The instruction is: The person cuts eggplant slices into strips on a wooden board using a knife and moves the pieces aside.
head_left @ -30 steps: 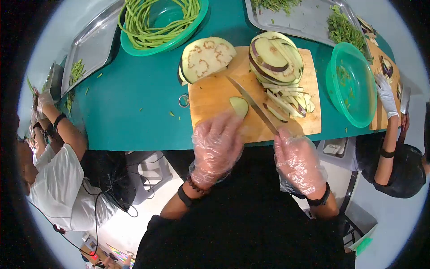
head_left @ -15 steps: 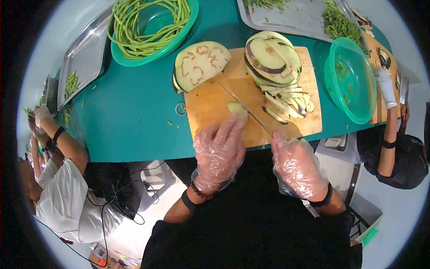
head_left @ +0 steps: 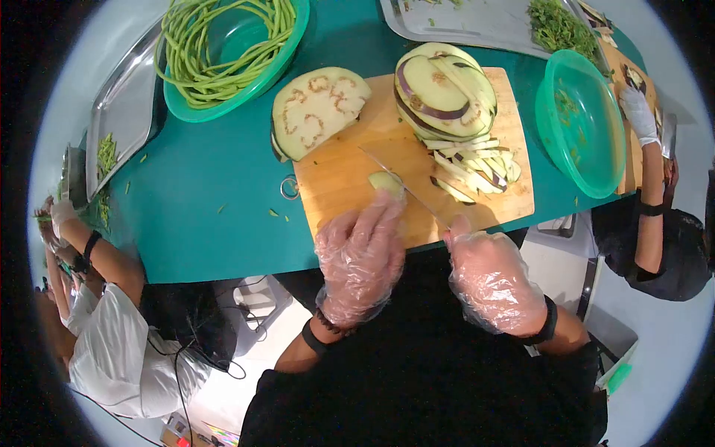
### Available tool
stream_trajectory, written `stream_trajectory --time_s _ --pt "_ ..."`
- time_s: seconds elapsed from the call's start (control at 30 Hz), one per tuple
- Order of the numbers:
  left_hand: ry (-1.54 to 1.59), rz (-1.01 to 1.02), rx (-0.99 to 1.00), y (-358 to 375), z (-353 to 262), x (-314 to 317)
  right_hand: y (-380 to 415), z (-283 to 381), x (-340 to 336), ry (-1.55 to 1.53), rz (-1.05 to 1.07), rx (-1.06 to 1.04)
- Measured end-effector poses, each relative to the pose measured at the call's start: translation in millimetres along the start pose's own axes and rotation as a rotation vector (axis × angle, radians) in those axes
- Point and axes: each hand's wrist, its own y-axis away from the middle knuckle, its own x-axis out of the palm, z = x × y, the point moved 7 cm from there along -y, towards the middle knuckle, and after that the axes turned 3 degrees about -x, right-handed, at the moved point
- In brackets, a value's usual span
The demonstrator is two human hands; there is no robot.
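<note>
My left hand (head_left: 360, 249), in a clear plastic glove, holds a small pale piece of eggplant (head_left: 383, 181) down on the wooden cutting board (head_left: 335, 194) with its fingertips. In my right hand (head_left: 493, 276), gloved the same way, is the handle of a knife (head_left: 417, 197). The thin blade slants up and left across the board, right beside the piece. Cut eggplant strips (head_left: 477, 171) lie to the right of the blade, below a stack of eggplant slices (head_left: 443, 89). More large slices (head_left: 320, 108) rest over the board's upper left corner.
A green basket of long beans (head_left: 223, 56) stands at the upper left, near a metal tray (head_left: 123, 119). At the right is another green basket (head_left: 581, 127); a tray with leafy greens (head_left: 562, 30) lies behind. Co-workers sit at both sides, the right one's gloved hand (head_left: 639, 115) at another board.
The view has shifted slightly. Both my hands keep nearly the same places, the left on the eggplant piece and the right on the knife, with the blade still next to the piece.
</note>
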Motion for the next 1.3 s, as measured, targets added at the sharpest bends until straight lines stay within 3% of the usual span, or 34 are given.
stream_trajectory --time_s 0.13,0.23,0.3,0.33,0.43,0.57,0.83,1.13,1.3 --pt "-0.011 -0.013 0.004 0.6 -0.2 0.8 -0.5 1.6 5.1 -0.013 -0.056 -0.13" --pt "-0.016 0.045 -0.047 2.6 1.0 4.3 3.7 12.4 -11.4 0.03 -0.467 -0.336" --pt "-0.01 0.038 -0.032 2.8 0.4 4.7 3.3 16.4 -18.5 0.103 -0.474 -0.322" --pt "-0.01 0.031 -0.03 2.4 0.5 4.0 2.2 17.2 -21.3 0.139 -0.476 -0.32" --pt "-0.041 -0.013 0.011 0.2 -3.1 -1.4 -12.9 -8.7 6.1 0.055 -0.207 -0.157" --pt "-0.029 -0.032 0.03 2.4 -0.6 -1.6 -3.1 -10.0 -4.7 -0.109 -0.371 -0.231" --pt "-0.061 -0.023 0.066 0.6 -3.4 -2.3 0.8 -0.1 -6.5 -0.008 -0.145 0.016" --pt "-0.013 0.029 0.026 1.0 -2.2 -1.8 -0.7 5.0 0.7 0.086 -0.103 0.039" --pt "-0.071 0.002 0.032 3.2 -3.8 -1.8 5.2 4.2 0.7 -0.048 -0.088 0.046"
